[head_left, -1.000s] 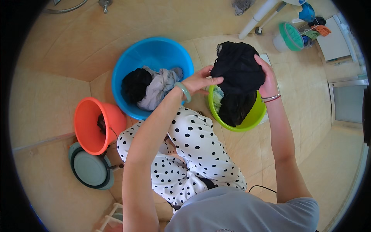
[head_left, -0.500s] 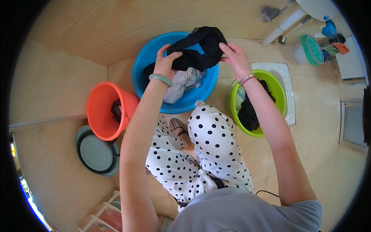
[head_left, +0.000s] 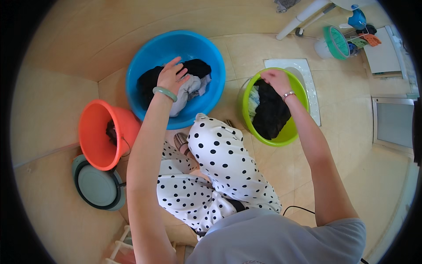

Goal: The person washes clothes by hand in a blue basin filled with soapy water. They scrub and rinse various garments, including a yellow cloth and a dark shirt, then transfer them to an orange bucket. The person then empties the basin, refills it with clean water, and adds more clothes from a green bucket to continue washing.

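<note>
My left hand (head_left: 172, 78) hovers over the blue basin (head_left: 218, 90) with its fingers apart and nothing in them. Under it lie black cloth (head_left: 198, 67) and a pale grey cloth (head_left: 188, 93), bunched together. To the right, my right hand (head_left: 278, 81) reaches inside the lime green bucket (head_left: 285, 137), its fingers curled closed at the upper end of a black garment (head_left: 269, 115). The fingertips are partly hidden there. Beside that garment, a pale greenish cloth (head_left: 253, 101) rests against the bucket's left wall.
An orange bucket (head_left: 90, 132) with dark cloth in it leans at the left, above a grey-green collapsible basin (head_left: 99, 187). A white floor pan (head_left: 314, 103) lies behind the green bucket. Farther right are a lined bin (head_left: 325, 48), a white pipe (head_left: 303, 18) and a low cabinet (head_left: 384, 53).
Both hands have let go of the black cloth they held up, which now lies in the blue basin. My right hand has moved down into the green bucket. The view has shifted right.
</note>
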`<state>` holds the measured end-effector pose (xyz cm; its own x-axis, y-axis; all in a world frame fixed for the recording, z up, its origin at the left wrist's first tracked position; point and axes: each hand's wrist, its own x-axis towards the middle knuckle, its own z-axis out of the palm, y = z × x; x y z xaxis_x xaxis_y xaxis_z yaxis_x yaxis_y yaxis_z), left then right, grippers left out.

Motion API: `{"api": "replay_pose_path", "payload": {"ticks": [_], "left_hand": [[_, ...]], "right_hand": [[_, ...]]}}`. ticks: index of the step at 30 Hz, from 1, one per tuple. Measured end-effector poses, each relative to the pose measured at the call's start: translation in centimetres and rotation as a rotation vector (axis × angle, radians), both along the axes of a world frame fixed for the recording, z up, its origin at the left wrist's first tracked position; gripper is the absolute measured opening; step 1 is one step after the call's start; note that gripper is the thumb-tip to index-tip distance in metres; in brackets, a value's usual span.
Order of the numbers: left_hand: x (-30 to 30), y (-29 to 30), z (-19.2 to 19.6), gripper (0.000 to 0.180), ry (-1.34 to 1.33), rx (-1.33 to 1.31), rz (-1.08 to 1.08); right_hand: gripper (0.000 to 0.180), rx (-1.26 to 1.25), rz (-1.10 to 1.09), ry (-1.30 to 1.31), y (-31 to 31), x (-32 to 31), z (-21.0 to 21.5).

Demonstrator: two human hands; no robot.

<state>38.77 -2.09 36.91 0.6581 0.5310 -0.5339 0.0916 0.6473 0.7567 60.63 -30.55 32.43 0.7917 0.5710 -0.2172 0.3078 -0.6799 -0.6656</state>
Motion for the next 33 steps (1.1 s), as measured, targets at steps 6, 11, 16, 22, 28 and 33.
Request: {"api": "replay_pose_path", "payload": {"ticks": [6, 11, 16, 22, 28, 33], "left_hand": [[2.1, -2.6, -0.2, 0.043, -0.043, -0.078, -0.121], [5.2, -6.9, 1.2, 0.035, -0.079, -0.098, -0.286], [5.2, -9.0, 2.1, 0.029, -0.009, -0.064, -0.465], [5.4, -10.3, 2.0, 0.074, 0.006, 0.164, -0.790], [5.5, -12.8, 3.2, 0.096, -0.199, 0.261, -0.921], [4.8, -10.8, 3.2, 0.040, -0.228, -0.023, -0.681]], "right_hand": [[0.060, -0.436, -0.063, -0.276, -7.6, -5.4, -3.0], [0.048, -0.344, -0.187, -0.353, -7.5, -5.9, -5.9], [0.022, 0.053, -0.443, 0.225, -7.6, -4.3, -2.1], [0.024, 0.562, -0.244, 0.201, -7.9, -5.4, 10.4], [0.032, 1.111, -0.066, 0.272, -6.2, -6.3, 19.2], [0.040, 1.344, 0.082, 0.194, -0.6, -6.4, 22.8]]}}
